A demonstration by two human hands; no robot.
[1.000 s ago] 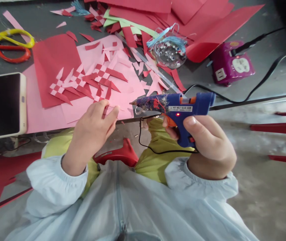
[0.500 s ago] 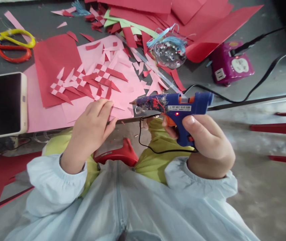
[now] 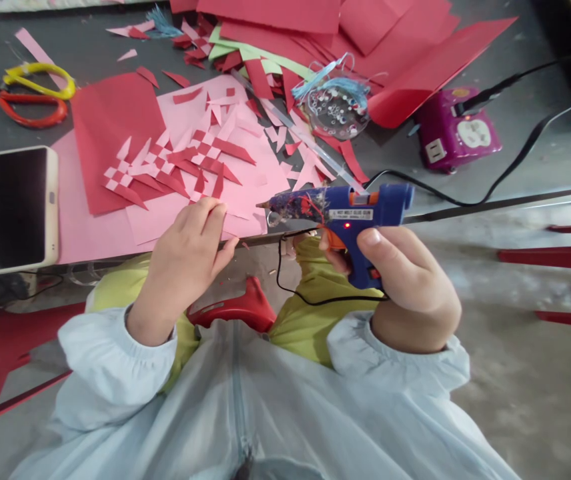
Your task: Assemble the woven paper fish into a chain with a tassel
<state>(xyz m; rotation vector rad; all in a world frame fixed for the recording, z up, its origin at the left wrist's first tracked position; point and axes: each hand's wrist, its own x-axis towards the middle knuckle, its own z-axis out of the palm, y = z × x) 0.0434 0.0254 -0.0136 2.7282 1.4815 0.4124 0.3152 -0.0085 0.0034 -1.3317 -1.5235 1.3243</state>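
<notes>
My right hand (image 3: 403, 273) is wrapped round a blue hot glue gun (image 3: 340, 203), forefinger by the orange trigger. A small red light glows on its body, and the nozzle points left over the table's front edge. Palm down, my left hand (image 3: 185, 257) rests on pink paper (image 3: 260, 180), its fingers laid forward and thumb held apart. Its fingertips touch the near end of a red-and-pink woven paper piece (image 3: 200, 189), partly hidden by the hand. More woven paper fish (image 3: 120, 175) lie just beyond, on red paper (image 3: 115, 113) and pink sheets.
Left are a phone (image 3: 20, 210) and scissors (image 3: 40, 93). Red card sheets (image 3: 285, 13) and a clear dish of small beads (image 3: 335, 110) lie at the back. A purple power adapter (image 3: 458, 130) stands right, its black cord (image 3: 510, 170) crossing the table. Paper scraps are scattered around.
The glue gun and my right hand have shifted very slightly left. My left hand stays on the paper; the whole view has moved a little.
</notes>
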